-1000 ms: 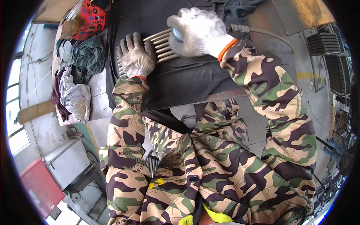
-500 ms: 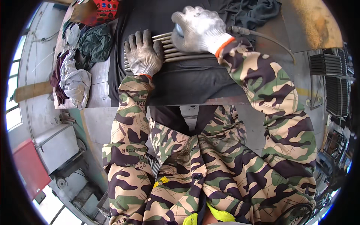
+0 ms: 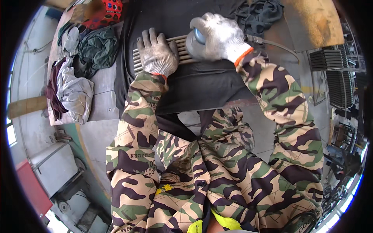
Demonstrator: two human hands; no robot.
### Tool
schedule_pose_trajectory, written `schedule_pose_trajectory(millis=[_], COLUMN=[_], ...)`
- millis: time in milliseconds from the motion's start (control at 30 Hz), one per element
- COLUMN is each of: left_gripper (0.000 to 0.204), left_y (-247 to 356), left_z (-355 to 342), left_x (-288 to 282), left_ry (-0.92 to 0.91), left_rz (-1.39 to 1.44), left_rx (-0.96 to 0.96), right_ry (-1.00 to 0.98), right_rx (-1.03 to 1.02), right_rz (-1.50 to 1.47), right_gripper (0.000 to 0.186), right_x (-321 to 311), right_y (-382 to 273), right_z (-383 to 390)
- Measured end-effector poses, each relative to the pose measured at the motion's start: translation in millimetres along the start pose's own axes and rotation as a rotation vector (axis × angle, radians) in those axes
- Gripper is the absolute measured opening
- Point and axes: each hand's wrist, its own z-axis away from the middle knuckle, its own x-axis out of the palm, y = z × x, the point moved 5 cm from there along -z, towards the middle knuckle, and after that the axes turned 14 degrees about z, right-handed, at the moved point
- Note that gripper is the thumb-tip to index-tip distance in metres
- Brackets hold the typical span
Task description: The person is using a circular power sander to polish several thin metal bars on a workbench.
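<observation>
Metal rods [image 3: 181, 49] lie side by side on black cloth [image 3: 206, 89] over the desk [image 3: 104, 105], running beneath the gloved left hand [image 3: 159, 56], its fingers spread flat across them, with rod ends poking out left of those fingers. To their right, the gloved right hand [image 3: 219, 39] has its fingers curled around a blue-topped tool [image 3: 199, 36] over the rods, near a hose [image 3: 278, 45]. By their look, the rods should be stiff, fairly weighty together and rather slippery, so a flat palm across the row or a grip at the exposed ends suits them best.
</observation>
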Motion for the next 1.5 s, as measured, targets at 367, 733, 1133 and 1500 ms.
schedule_pose_trajectory(millis=[367,733,1133,1500], left_gripper=[0.052,0.054,0.047,0.046], left_y=[6,-7,-17,-10], left_z=[15,25,15,21], left_x=[-6,4,9,2], left_ry=[-0.057,-0.116,-0.090,-0.083], left_rz=[0.064,0.049,0.003,0.121], left_rx=[-0.044,-0.091,-0.003,0.022], right_ry=[-0.025,-0.009,0.028,-0.040], right_rx=[0.056,0.081,0.025,0.022], right_rz=[0.087,0.095,0.080,0.073], right_gripper=[0.050,0.047,0.048,0.052], right_x=[8,13,3,11], right_y=[5,51,53,52], right_z=[-9,24,49,26])
